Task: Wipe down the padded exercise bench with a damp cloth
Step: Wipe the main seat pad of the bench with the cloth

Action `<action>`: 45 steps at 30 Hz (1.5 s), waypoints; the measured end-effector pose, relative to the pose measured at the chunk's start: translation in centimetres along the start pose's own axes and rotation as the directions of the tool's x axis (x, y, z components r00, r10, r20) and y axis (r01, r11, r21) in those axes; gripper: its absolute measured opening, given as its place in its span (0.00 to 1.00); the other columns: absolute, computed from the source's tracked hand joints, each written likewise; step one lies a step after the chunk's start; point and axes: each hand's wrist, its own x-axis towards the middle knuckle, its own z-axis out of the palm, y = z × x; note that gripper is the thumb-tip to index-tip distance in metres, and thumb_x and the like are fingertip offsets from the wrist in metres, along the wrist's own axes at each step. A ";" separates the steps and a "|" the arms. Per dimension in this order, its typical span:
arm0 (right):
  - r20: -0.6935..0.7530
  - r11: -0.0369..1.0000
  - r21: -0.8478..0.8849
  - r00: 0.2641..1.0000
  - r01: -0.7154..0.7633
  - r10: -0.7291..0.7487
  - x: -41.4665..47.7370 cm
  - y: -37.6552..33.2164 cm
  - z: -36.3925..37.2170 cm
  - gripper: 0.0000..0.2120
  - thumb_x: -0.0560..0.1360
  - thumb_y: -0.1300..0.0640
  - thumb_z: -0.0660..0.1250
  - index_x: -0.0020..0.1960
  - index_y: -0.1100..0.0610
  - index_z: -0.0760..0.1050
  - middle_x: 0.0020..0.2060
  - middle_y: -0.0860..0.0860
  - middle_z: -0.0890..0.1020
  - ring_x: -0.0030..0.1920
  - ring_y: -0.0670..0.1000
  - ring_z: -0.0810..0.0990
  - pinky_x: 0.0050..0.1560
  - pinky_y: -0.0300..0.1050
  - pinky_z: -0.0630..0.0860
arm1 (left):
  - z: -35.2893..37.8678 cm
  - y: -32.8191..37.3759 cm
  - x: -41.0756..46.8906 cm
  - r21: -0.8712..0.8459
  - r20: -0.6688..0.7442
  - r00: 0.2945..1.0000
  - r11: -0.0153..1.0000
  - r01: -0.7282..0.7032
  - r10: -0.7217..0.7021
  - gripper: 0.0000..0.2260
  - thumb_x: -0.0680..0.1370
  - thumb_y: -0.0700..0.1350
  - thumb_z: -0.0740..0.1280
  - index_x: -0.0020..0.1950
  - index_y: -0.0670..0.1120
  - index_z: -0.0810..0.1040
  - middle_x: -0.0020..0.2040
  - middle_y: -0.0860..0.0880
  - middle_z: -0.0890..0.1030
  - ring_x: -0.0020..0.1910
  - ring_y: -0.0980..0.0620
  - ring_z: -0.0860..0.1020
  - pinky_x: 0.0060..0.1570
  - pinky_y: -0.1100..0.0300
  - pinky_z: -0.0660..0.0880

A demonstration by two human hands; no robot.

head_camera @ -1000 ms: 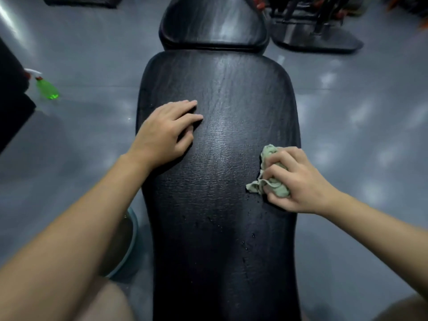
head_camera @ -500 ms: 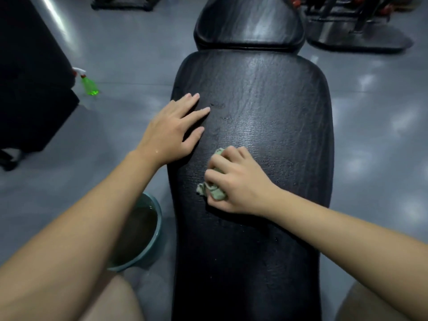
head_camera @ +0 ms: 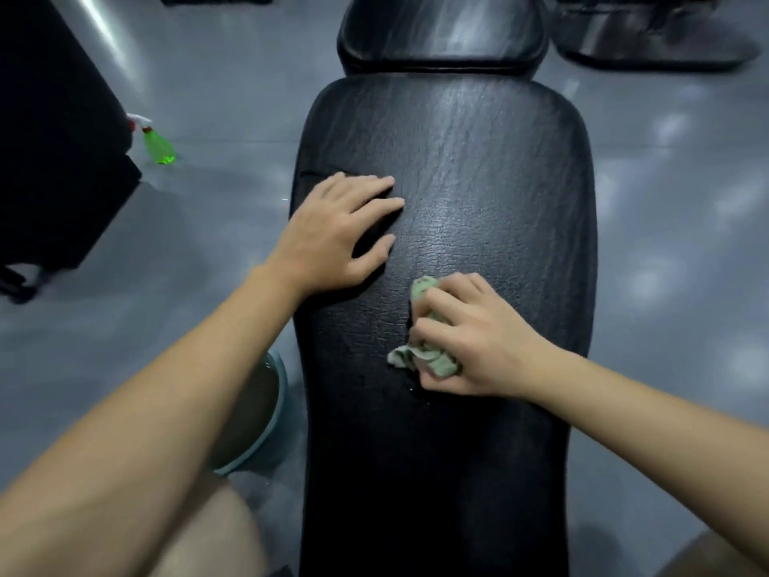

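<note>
The black padded bench [head_camera: 478, 168] runs up the middle of the view, with a second pad [head_camera: 441, 31] beyond it. My left hand [head_camera: 333, 235] lies flat on the bench's left side, fingers straight and spread. My right hand [head_camera: 470, 335] grips a crumpled pale green cloth [head_camera: 420, 360] and presses it on the pad at mid-width, just below and right of the left hand. Most of the cloth is hidden under the fingers. Small water drops glisten on the leather near the cloth.
A teal basin [head_camera: 266, 414] of water stands on the grey floor left of the bench, partly behind my left forearm. A green spray bottle [head_camera: 158, 147] stands farther left, beside a black bulky object [head_camera: 54, 139]. Dark equipment bases [head_camera: 649, 39] sit at the top right.
My right hand swept the cloth from the bench's right edge to its left side, then back toward the middle. The left hand stayed flat on the pad.
</note>
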 end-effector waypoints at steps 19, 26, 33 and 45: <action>-0.124 0.999 -0.005 0.991 -0.043 0.042 2.0 1.1 0.6 0.11 0.73 0.45 0.71 0.43 0.53 0.80 0.47 0.49 0.80 0.48 0.59 0.76 0.47 0.54 0.70 | -0.8 -3.1 -0.2 -0.096 -0.081 0.996 0.995 0.031 -0.039 0.16 0.85 0.50 0.63 0.68 0.46 0.80 0.75 0.43 0.72 0.70 0.41 0.72 0.72 0.47 0.66; -0.044 0.993 -0.011 0.992 0.114 -0.114 8.9 -4.1 4.4 0.14 0.74 0.43 0.68 0.49 0.54 0.77 0.52 0.52 0.79 0.50 0.60 0.74 0.48 0.57 0.70 | 0.6 -3.0 -1.4 -0.102 -0.005 0.984 0.979 0.177 -0.178 0.19 0.83 0.54 0.63 0.73 0.51 0.76 0.76 0.48 0.70 0.77 0.43 0.65 0.77 0.39 0.56; -0.032 0.992 0.032 0.992 0.124 -0.123 8.3 -3.7 4.6 0.14 0.74 0.44 0.69 0.52 0.52 0.79 0.55 0.50 0.79 0.50 0.58 0.74 0.48 0.54 0.69 | 0.8 -2.9 -1.1 -0.120 -0.052 0.981 0.976 0.179 -0.186 0.18 0.81 0.54 0.65 0.69 0.51 0.78 0.73 0.48 0.72 0.74 0.43 0.67 0.74 0.40 0.59; -0.482 0.804 0.060 0.688 -0.592 0.542 2.4 6.8 0.3 0.08 0.71 0.52 0.72 0.42 0.57 0.80 0.47 0.51 0.79 0.46 0.60 0.75 0.50 0.55 0.73 | 0.8 -2.6 1.7 -0.124 -0.238 0.923 0.952 0.279 -0.301 0.07 0.76 0.45 0.66 0.51 0.51 0.83 0.53 0.52 0.79 0.55 0.47 0.76 0.58 0.46 0.69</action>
